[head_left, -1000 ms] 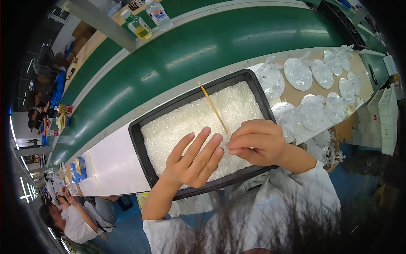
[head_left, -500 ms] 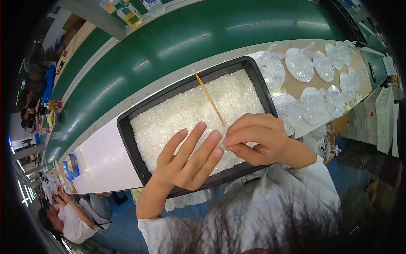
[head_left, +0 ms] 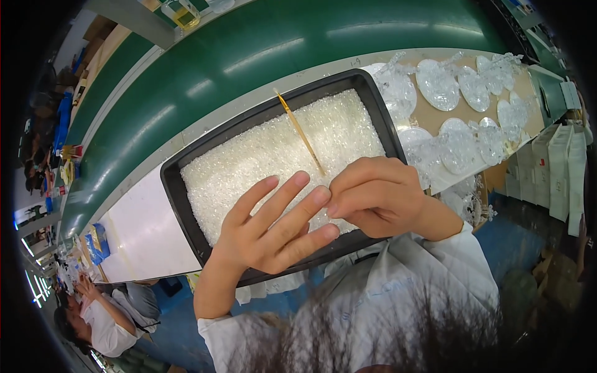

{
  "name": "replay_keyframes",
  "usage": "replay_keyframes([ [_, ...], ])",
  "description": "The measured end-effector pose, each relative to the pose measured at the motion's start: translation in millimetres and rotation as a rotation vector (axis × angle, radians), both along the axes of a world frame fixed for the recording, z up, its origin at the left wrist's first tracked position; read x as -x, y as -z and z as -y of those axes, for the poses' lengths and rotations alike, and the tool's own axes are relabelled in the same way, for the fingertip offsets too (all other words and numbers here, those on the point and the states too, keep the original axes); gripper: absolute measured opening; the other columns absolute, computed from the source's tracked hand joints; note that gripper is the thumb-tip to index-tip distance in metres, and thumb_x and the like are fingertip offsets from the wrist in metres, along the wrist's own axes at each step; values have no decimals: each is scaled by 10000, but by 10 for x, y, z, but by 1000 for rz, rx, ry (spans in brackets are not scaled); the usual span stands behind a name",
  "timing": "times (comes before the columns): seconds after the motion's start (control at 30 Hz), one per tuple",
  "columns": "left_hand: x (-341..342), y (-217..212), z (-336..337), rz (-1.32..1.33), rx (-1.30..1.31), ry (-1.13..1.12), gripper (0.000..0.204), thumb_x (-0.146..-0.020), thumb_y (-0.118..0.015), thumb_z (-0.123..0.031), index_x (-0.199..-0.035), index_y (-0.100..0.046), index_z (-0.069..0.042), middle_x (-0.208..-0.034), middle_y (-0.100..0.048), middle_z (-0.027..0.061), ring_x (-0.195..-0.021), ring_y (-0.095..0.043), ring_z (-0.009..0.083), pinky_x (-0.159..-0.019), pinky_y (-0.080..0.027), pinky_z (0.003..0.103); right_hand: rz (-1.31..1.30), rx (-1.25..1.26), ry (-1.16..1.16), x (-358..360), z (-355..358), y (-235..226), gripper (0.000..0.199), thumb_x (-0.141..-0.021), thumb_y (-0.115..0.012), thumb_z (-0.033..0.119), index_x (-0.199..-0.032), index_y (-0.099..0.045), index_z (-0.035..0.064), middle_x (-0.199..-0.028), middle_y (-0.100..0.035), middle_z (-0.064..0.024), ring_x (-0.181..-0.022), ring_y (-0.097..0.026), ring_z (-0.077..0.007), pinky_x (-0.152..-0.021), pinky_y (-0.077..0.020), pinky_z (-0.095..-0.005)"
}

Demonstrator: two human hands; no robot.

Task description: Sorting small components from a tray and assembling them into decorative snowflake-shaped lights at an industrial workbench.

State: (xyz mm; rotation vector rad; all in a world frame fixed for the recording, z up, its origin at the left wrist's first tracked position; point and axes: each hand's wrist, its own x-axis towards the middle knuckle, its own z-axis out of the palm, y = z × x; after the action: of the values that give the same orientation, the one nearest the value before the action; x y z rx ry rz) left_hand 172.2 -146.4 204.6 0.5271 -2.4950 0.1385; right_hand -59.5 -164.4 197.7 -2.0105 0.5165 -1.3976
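A black tray (head_left: 172,186) full of small clear, glassy beads (head_left: 236,161) lies in front of me. Over its near side my left hand (head_left: 267,230) hovers palm down, fingers stretched and spread. Close to its index fingertip, my right hand (head_left: 379,196) is closed in a pinch of thumb and fingers. Anything between those fingertips is hidden or too small to name. A thin, yellowish brush-like stick (head_left: 301,133) rests across the beads, one end on the tray's far rim, the other near my right fingers.
Right of the tray, several clear ornaments on round bases (head_left: 457,146) stand on a brown board (head_left: 429,118). A green surface (head_left: 249,56) runs along the back, with a bottle of yellow liquid (head_left: 181,13). At the lower left sits another person (head_left: 112,323).
My left thumb has moved away from the index finger, widening the gap. My right hand stays pinched near the left fingertips. The whole view has shifted slightly.
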Motion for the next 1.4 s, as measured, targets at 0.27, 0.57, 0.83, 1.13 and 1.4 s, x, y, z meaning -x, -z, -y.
replay_keyframes([
  [0.27, -12, 26, 74, -36, -126, 31, 291, -870, -681, -155, -1135, -563, -180, -1222, -645, 220, -1090, -659, 407, -938, -504, 533, 35, -5, -59, 4, 17, 40, 186, -775, -682, -93, -910, -674, 35, -882, -664, -104, -666, -666, -198, -550, -520, -273],
  [0.57, 8, 40, 82, -73, -171, 34, 354, -882, -636, -130, -1199, -589, -279, -1267, -641, 147, -1126, -647, 351, -974, -487, 492, 37, -15, -82, 17, 12, 37, 236, -740, -651, -132, -905, -671, 35, -880, -658, -97, -661, -660, -189, -537, -511, -272],
  [0.83, -48, 33, 123, -37, -168, 80, 363, -883, -706, -198, -1203, -538, -239, -1260, -628, 178, -1107, -651, 404, -953, -499, 536, 54, -25, -104, 18, 29, 36, 225, -746, -646, -130, -902, -671, 29, -874, -663, -102, -659, -652, -187, -528, -506, -271],
  [1.13, -38, 25, 110, -20, -199, 81, 338, -901, -685, -222, -1203, -535, -242, -1265, -624, 179, -1114, -648, 407, -957, -495, 541, 61, -18, -109, 11, 19, 32, 193, -775, -646, -109, -902, -670, 34, -877, -662, -94, -647, -647, -184, -523, -501, -269],
  [1.4, -27, 19, 132, -30, -220, 89, 348, -914, -664, -222, -1226, -511, -244, -1276, -620, 184, -1114, -646, 407, -958, -493, 543, 45, -30, -117, 26, 25, 28, 173, -800, -662, -84, -912, -667, 47, -884, -662, -85, -660, -651, -187, -531, -501, -274],
])
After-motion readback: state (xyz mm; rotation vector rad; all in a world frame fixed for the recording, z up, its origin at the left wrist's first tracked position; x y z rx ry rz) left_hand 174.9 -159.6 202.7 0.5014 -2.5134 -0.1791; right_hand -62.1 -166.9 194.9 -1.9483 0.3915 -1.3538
